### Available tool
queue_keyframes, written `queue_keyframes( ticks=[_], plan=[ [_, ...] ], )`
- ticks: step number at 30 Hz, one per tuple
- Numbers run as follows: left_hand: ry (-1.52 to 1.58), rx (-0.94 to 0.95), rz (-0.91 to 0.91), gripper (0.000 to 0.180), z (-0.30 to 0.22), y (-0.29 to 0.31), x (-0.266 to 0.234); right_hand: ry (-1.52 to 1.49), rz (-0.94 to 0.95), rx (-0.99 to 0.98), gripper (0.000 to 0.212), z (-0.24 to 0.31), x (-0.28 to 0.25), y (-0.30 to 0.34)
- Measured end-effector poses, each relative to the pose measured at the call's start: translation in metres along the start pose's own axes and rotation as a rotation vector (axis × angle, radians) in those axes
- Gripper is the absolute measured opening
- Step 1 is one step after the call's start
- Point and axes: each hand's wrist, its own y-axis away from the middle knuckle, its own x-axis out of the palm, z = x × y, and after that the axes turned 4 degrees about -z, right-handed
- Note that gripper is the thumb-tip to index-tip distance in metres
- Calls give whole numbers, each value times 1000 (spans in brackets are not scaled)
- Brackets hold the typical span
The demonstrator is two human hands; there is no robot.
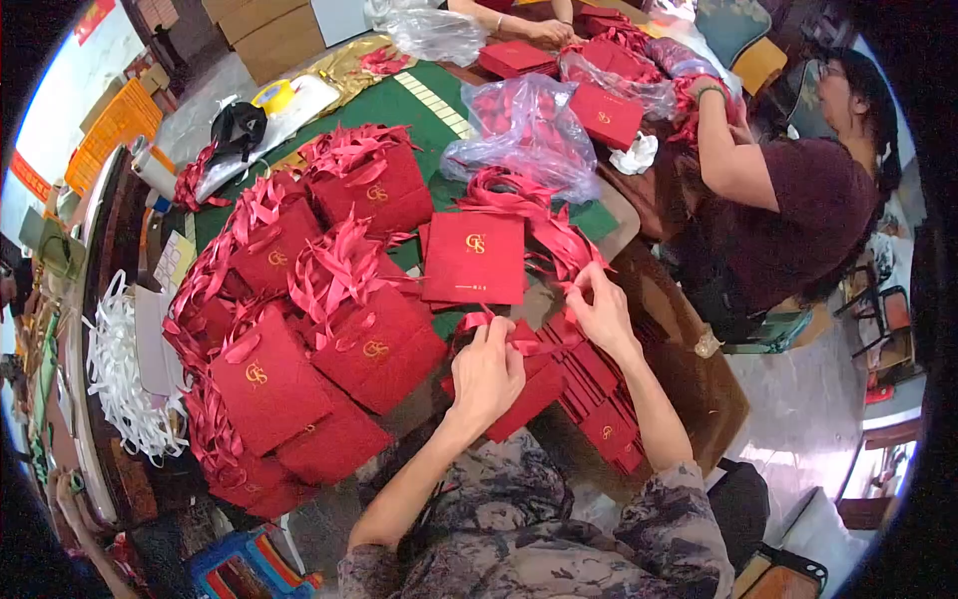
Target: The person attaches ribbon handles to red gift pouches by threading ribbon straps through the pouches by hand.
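My left hand [487,371] is closed in a pinch on a red ribbon [531,345] above a red gift bag [532,397], which partly hides beneath the hand. To its right, my right hand [601,307] pinches a ribbon too, its fingertips beside loose ribbon ends [567,240]. Whether both hands grip the same ribbon I cannot tell. Just beyond the hands lies a flat stack of red bags [474,258] with a gold emblem. Below my right wrist, a row of red bags [597,399] leans tightly packed.
Heaped red bags with ribbon handles [374,344] fill the left of the table. A clear plastic bag [524,130] of red ribbons lies farther back. White strips [130,369] hang at far left. A co-worker [788,200] sits at the right, handling red items; another person's hands [549,30] work at the far side.
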Motion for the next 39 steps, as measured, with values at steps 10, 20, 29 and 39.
queue_keyframes(
  ticks=[10,20,29,39],
  plan=[
    [-58,71,73,25,-6,-15,17,-283,150,119,17,-17,6,6],
    [-207,80,339,51,-9,-64,55,-334,112,61,15,-25,2,-2],
    [-259,71,325,52,1,-63,67,-222,-100,32,7,-11,-14,8],
    [-4,25,144,28,3,-21,7,-668,206,103,19,34,-28,42]
  ],
)
